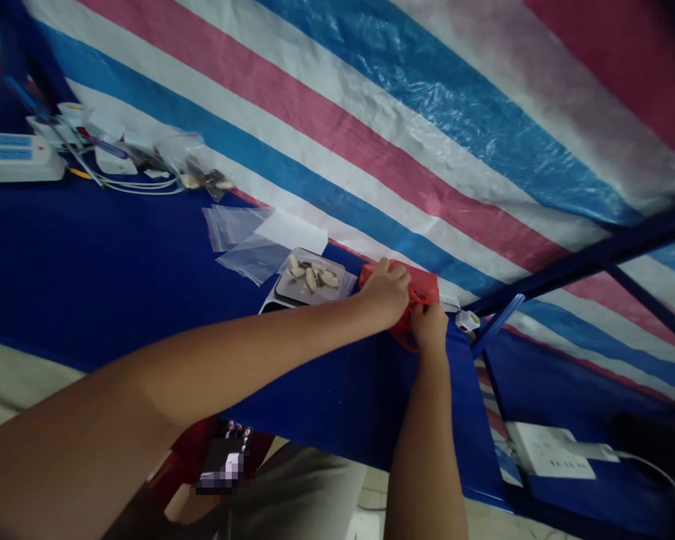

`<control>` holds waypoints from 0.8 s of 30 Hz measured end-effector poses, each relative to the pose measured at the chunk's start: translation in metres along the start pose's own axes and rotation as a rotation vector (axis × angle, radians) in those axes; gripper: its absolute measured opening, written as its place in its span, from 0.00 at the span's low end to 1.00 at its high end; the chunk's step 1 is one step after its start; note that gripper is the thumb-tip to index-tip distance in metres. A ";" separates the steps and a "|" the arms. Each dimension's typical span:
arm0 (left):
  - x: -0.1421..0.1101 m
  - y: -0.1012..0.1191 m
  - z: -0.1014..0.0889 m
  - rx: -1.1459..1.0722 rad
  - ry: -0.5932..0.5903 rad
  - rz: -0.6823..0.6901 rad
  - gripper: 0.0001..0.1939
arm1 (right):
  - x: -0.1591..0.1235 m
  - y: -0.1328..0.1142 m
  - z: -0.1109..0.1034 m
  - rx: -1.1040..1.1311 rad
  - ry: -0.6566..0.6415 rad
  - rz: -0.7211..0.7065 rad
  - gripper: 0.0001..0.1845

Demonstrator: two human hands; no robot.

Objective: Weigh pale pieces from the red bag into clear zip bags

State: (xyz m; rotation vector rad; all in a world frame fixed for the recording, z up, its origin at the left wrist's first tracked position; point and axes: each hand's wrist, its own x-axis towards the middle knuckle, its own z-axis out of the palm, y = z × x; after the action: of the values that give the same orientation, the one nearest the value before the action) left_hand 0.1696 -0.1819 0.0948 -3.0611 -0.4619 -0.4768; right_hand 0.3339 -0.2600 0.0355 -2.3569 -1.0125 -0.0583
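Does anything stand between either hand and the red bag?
Nothing visible does: the left hand and right hand are both on the red bag. The scale lies to the bag's left, not between.

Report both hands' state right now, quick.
Left hand: closed, holding the red bag.
Right hand: closed, holding the same bag.

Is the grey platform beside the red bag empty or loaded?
Loaded: several pale pieces rest on the grey platform, left of the red bag. Whether they're inside clear plastic, I cannot tell.
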 end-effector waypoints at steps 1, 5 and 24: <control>0.005 -0.007 -0.004 0.012 0.010 -0.028 0.14 | 0.000 0.002 -0.001 -0.025 -0.010 0.011 0.23; -0.007 -0.028 -0.026 0.058 0.052 -0.092 0.14 | -0.004 0.011 -0.005 -0.064 -0.130 0.020 0.21; -0.078 -0.016 -0.020 0.016 0.082 -0.106 0.25 | -0.010 -0.016 0.009 -0.032 0.010 -0.250 0.19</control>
State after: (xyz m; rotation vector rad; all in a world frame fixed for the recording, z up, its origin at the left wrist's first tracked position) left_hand 0.0879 -0.1902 0.0903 -2.9987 -0.6236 -0.5966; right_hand 0.3140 -0.2533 0.0330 -2.2429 -1.3053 -0.1824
